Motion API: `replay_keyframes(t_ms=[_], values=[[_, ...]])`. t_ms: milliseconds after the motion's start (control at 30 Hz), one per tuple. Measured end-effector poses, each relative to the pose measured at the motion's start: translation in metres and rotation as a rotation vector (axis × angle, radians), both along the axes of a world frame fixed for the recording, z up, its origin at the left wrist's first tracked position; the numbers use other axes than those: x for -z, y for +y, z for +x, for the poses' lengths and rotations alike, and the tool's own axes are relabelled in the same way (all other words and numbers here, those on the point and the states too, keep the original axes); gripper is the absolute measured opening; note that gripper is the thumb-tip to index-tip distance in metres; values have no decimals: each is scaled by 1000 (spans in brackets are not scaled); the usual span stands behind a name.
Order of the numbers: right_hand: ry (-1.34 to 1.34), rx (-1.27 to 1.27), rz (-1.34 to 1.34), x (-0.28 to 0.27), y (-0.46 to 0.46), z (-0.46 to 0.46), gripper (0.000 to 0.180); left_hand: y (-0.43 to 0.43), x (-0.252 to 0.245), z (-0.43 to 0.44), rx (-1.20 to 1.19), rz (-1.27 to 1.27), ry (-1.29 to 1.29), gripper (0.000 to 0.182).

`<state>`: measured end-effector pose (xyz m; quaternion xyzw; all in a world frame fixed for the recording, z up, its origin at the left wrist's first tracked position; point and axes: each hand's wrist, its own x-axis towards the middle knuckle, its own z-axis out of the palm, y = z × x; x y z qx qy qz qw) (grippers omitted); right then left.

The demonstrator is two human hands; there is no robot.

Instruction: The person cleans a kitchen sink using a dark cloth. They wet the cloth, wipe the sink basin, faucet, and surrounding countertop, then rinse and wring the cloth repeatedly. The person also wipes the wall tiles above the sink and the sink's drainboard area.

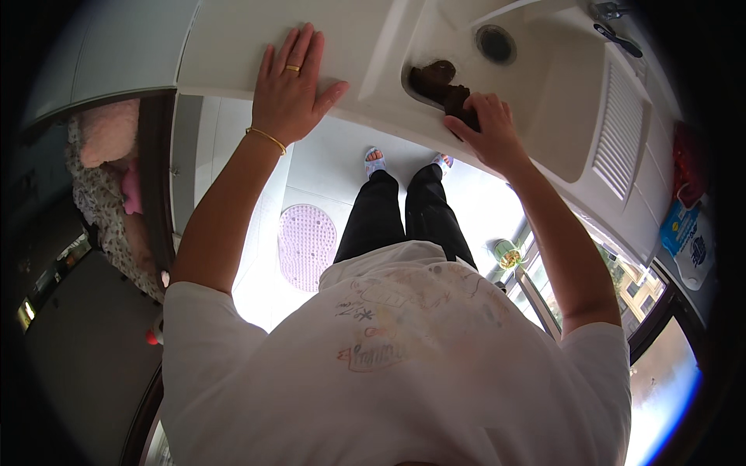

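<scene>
My left hand (pixel 289 87) lies flat on the white countertop (pixel 224 55) beside the laundry sink, fingers slightly apart and holding nothing. It wears a ring and has a thin gold-coloured bangle at the wrist. At the sink's near rim, my right hand (pixel 489 128) grips one end of a dark brown wet cloth (pixel 434 81). The rest of that cloth trails down into the near left corner of the white sink (pixel 559 110), bunched up. My right fingers hide part of the held end. A round drain (pixel 496 45) shows in the sink floor beyond the cloth.
A ribbed washboard (pixel 619 122) is moulded into the sink's right side. A dark-handled brush (pixel 618 40) lies near the metal tap (pixel 607 10). A detergent pouch (pixel 688 239) stands at far right. On the floor are a bumpy pink mat (pixel 308 247) and a potted plant (pixel 507 254).
</scene>
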<state>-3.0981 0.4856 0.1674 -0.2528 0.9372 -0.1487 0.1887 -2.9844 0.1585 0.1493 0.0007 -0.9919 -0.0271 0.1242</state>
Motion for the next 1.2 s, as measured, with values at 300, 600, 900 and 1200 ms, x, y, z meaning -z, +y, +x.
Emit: replay_keyframes(t_ms=[300,600,900,1200], values=[[-632,88,-142,0,-96,-13,62,-5,-25,-29,145,22,-29,71],[-702,237,-88,-11,-112,-10,67,-3,-31,-30,102,32,-44,82],[-870,306,-110,-23,-117,-12,56,-4,-29,-28,105,55,-20,82],[-799,376,-138,-14,-116,-8,59,-4,-29,-27,118,39,11,81]])
